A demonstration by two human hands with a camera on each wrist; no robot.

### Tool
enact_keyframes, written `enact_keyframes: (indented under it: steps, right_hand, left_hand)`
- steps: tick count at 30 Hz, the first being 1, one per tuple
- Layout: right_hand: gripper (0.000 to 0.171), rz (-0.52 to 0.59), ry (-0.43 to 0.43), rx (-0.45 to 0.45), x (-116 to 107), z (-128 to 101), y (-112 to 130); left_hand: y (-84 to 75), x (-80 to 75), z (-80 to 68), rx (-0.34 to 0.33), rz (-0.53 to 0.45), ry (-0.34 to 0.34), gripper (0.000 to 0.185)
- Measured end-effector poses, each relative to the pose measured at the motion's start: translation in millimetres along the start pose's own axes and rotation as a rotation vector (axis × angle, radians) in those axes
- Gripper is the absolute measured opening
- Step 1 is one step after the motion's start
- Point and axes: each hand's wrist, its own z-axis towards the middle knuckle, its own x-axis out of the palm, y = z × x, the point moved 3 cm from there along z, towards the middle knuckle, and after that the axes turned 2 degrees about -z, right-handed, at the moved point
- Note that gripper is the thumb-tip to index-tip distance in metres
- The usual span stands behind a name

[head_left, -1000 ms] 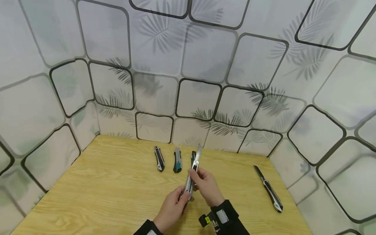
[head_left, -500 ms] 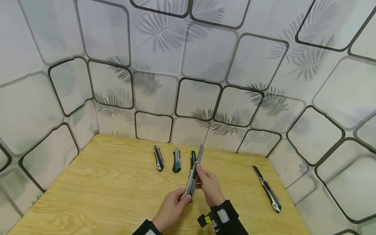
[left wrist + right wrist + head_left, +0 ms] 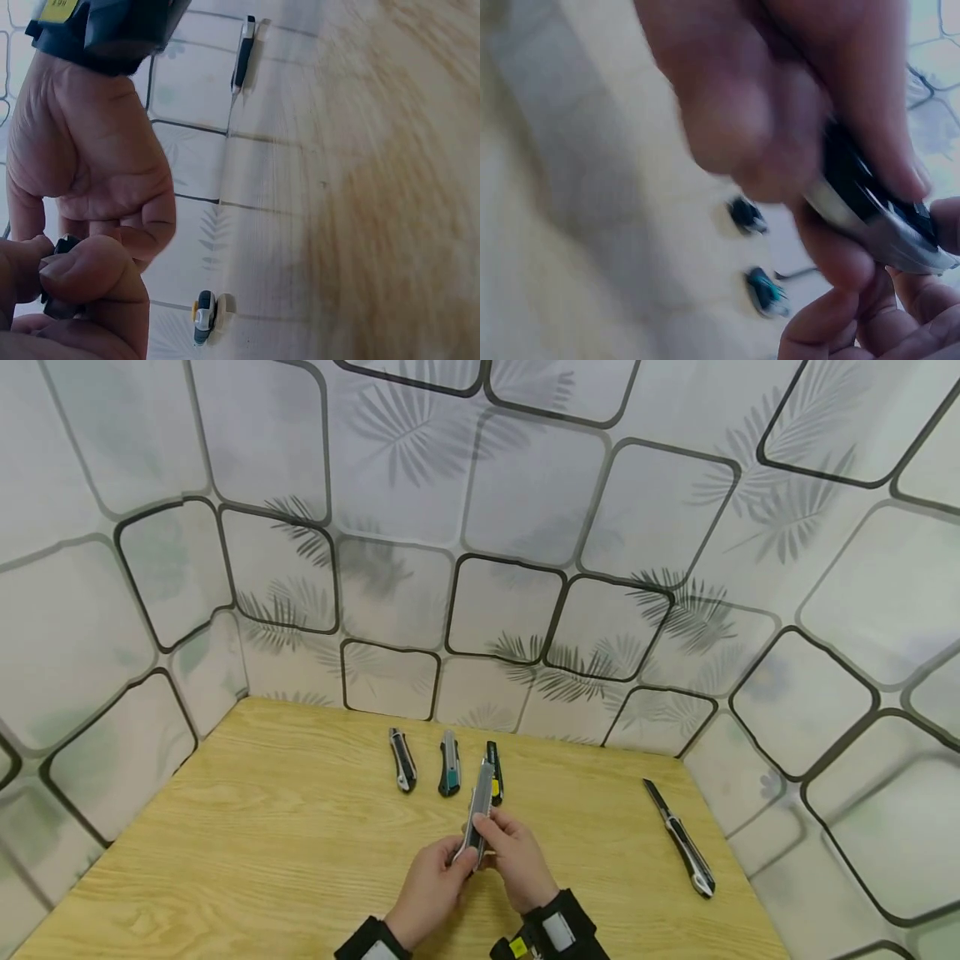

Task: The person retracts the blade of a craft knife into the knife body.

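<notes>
Low over the middle of the wooden table, both hands hold a silver and black utility knife (image 3: 481,793), its upper end pointing away from the body. Near its lower end, the left hand (image 3: 431,887) pinches the handle between thumb and fingers. The right hand (image 3: 522,864) grips it higher up, thumb laid on the black part of the body. In the left wrist view only the dark butt of the utility knife (image 3: 64,247) shows between the left fingers. The right wrist view has its black and silver handle (image 3: 870,217) in the right fingers, the left fingertips touching below.
Behind the hands lie a black and silver knife (image 3: 402,760), a grey and teal knife (image 3: 449,764) and a black and yellow knife (image 3: 495,772). A longer knife with its dark blade out (image 3: 681,839) lies at the right. Patterned sheeting (image 3: 510,610) encloses the table's back and sides.
The right hand has slid down toward the left hand. The pale blade that stuck out at the top is drawn back, and the held utility knife now looks shorter.
</notes>
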Motion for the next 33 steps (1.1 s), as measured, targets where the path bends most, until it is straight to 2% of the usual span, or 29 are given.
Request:
enact_keyframes:
  steps: [4,9,15,17,21,26,30,33]
  right_hand:
    - [0.051,0.005,0.040,0.008,5,-5,-4]
    - [0.055,0.006,0.089,-0.001,6,-9,-3]
    - [0.050,-0.011,0.107,0.034,-13,-4,3]
    - [0.049,-0.027,0.078,0.046,-24,3,7]
    - [0.047,-0.090,-0.066,0.058,-58,26,15]
    - [0.049,-0.258,-0.244,0.079,-110,59,17]
    - [0.050,-0.459,-0.304,0.137,-141,76,7]
    - [0.049,-0.556,-0.321,0.181,-153,85,-3]
  left_hand:
    - [-0.9,-1.9,-2.2,-0.031,-0.035,-0.015,0.027]
    - [-0.9,-1.0,-2.7,-0.032,-0.034,-0.030,0.028]
    - [-0.1,4.0,-1.4,-0.003,-0.019,-0.015,0.038]
    - [-0.1,5.6,-0.8,0.004,0.002,0.004,0.040]
    - [0.0,6.7,-0.6,-0.018,0.044,0.054,0.040]
    - [-1.1,4.4,-0.7,-0.052,0.058,0.079,0.041]
    - [-2.1,3.1,-2.3,-0.060,0.053,0.084,0.041]
    - [-1.8,3.4,-3.9,-0.049,0.054,0.089,0.040]
